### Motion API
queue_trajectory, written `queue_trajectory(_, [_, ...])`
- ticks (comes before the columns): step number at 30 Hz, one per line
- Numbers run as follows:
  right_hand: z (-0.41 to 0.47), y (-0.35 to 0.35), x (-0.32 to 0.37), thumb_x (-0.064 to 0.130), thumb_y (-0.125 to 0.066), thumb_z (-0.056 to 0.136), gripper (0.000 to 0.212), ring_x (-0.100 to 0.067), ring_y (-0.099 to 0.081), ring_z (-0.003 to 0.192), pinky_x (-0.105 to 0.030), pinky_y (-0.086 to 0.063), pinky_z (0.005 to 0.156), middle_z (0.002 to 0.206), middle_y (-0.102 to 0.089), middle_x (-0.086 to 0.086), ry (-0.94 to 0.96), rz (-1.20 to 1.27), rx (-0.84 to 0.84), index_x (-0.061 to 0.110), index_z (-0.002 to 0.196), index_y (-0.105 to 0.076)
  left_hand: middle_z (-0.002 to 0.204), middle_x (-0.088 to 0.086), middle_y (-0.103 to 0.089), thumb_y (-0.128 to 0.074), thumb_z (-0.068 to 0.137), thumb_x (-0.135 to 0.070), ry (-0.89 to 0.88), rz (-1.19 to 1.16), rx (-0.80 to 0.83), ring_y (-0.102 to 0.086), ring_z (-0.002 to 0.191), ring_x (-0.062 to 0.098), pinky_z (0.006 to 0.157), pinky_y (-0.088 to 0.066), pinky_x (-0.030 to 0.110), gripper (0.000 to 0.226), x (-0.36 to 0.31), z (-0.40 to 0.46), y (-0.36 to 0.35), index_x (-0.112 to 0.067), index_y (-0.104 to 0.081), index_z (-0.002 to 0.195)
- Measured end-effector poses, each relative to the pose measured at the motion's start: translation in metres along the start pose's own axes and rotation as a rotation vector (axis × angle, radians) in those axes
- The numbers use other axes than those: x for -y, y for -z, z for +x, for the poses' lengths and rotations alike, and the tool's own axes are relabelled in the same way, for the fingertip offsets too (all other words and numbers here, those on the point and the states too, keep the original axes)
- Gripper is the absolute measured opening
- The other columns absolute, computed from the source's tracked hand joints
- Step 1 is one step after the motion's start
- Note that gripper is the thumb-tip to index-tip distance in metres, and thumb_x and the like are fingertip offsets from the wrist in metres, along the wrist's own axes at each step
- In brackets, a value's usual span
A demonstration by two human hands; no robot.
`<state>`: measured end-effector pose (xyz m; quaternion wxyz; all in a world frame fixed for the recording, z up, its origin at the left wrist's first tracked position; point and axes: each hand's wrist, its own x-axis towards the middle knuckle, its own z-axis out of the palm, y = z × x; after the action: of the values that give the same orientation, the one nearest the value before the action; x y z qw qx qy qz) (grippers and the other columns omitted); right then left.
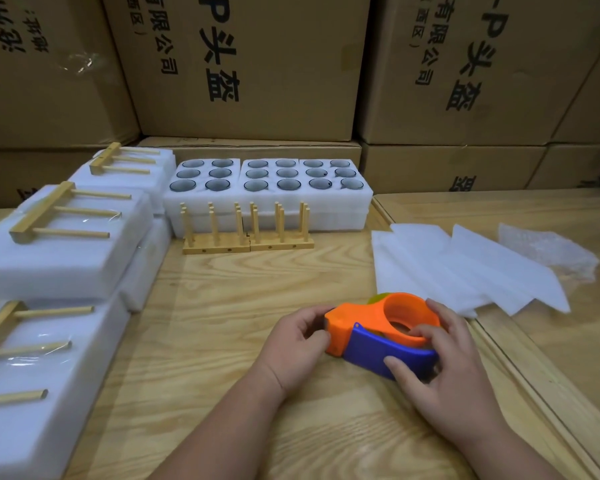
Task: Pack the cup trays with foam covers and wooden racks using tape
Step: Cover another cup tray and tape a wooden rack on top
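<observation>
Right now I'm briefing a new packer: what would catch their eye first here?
The orange-and-blue tape dispenser near the table's front, held by both hands: left at its orange end, right over the ring. Behind it, foam trays of cups with upright wooden racks in front; taped packs stacked left.

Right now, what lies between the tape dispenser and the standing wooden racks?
Only bare wooden table separates the tape dispenser from the standing wooden racks in the head view.

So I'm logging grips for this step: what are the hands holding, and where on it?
Both hold the tape dispenser. The left hand pinches its orange front end; the right hand grips the ring and the blue body's rear.
</observation>
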<state>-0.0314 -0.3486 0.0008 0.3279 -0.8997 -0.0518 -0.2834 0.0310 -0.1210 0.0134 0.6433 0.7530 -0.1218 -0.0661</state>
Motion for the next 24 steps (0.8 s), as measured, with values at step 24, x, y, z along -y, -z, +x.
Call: queue_trajectory(24, [-0.023,0.023,0.007,0.06,-0.065,0.071,0.053,-0.016,-0.05,0.126,-0.042,-0.04,0.101,0.145,-0.051,-0.002,-0.017,-0.086,-0.016,0.021,0.106,-0.067,0.09,-0.027,-0.075,-0.076,0.086,-0.018,-0.019,0.236,-0.155,-0.069,0.089,-0.01,0.085,-0.053,0.014,0.019,0.01,-0.026,0.002,-0.029,-0.08,0.101])
